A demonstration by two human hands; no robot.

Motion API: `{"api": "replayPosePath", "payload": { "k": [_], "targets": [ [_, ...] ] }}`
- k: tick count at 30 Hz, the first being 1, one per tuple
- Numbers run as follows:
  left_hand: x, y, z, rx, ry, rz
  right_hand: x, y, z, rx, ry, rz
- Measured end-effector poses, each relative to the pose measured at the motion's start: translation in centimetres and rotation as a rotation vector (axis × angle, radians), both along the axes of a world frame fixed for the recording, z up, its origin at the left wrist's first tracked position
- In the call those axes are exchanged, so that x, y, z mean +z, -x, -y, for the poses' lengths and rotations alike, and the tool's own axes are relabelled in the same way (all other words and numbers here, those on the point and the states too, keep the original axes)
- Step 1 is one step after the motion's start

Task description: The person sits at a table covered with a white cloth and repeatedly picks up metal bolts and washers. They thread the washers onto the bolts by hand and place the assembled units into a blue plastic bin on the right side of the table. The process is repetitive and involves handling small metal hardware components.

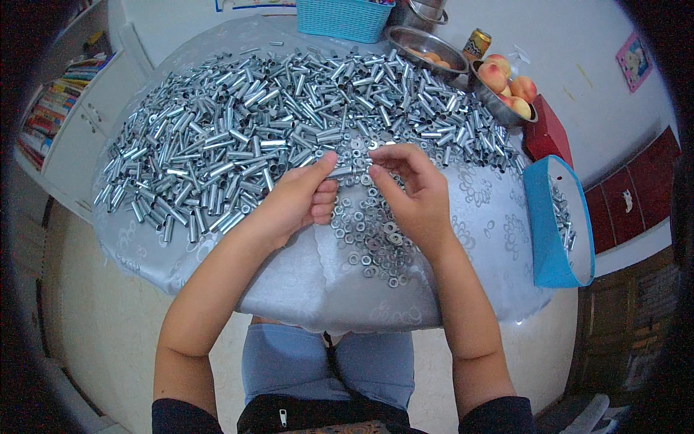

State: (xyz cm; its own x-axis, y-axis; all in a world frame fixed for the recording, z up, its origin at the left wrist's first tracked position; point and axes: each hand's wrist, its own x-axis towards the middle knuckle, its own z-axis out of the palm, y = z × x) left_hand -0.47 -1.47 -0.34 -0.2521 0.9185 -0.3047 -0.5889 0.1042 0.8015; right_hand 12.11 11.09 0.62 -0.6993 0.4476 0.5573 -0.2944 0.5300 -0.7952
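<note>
A shiny metal tube (341,172) is gripped in my left hand (302,194), the thumb along its top and the other fingers curled under. It points right, toward my right hand (418,188). The thumb and index finger of that hand come together in a pinch at the tube's right end; whatever small piece they hold is too small to make out. Below and between my hands lies a loose spread of metal nuts and washers (370,239). Just beyond my fingers begins a wide heap of metal tubes (253,119).
A blue-sided bin (547,239) with metal pieces stands at the table's right edge, near a red box (547,130). At the back are a bowl of peaches (499,101), a metal pan (452,61), a can (476,45) and a turquoise basket (343,20). A silvery cloth (289,289) covers the table.
</note>
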Motion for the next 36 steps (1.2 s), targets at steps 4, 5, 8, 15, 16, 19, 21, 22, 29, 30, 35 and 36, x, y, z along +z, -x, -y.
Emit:
{"api": "replayPosePath", "payload": {
  "k": [4, 5, 8, 15, 16, 19, 21, 22, 29, 30, 35, 36],
  "targets": [
    [0.1, 0.1, 0.2, -0.002, -0.015, -0.009, -0.2, 0.1, 0.1, 0.007, 0.027, -0.014],
    [0.1, 0.0, 0.2, 0.003, -0.01, -0.005, -0.1, 0.1, 0.2, 0.015, 0.015, -0.007],
    [0.2, -0.1, 0.2, 0.013, 0.001, -0.004, 0.0, 0.0, 0.4, 0.022, -0.031, 0.011],
    [0.3, 0.0, 0.2, 0.017, -0.003, -0.019, 0.2, 0.0, 0.4, -0.013, -0.165, -0.001],
    [0.3, 0.0, 0.2, 0.016, -0.01, -0.018, 0.2, 0.0, 0.4, -0.014, -0.178, -0.006],
    [0.2, 0.0, 0.2, 0.007, -0.01, -0.011, 0.0, 0.0, 0.7, -0.034, -0.1, -0.009],
    [0.3, -0.1, 0.2, 0.02, -0.005, -0.006, 0.2, -0.1, 0.7, -0.042, -0.132, 0.02],
    [0.3, -0.1, 0.2, 0.027, -0.003, -0.004, 0.4, -0.2, 0.7, -0.044, -0.148, 0.035],
    [0.0, 0.1, 0.2, -0.025, -0.028, -0.042, 0.5, -0.3, 0.2, -0.006, -0.243, 0.029],
    [0.0, 0.0, 0.2, -0.018, -0.023, -0.039, 0.4, -0.3, 0.3, 0.012, -0.181, 0.038],
    [0.3, -0.2, 0.2, 0.025, -0.004, -0.031, 0.8, -0.3, 0.8, 0.036, -0.118, 0.089],
    [0.2, -0.2, 0.2, 0.032, -0.006, -0.04, 1.0, -0.4, 0.8, 0.027, -0.192, 0.091]
  ]
}}
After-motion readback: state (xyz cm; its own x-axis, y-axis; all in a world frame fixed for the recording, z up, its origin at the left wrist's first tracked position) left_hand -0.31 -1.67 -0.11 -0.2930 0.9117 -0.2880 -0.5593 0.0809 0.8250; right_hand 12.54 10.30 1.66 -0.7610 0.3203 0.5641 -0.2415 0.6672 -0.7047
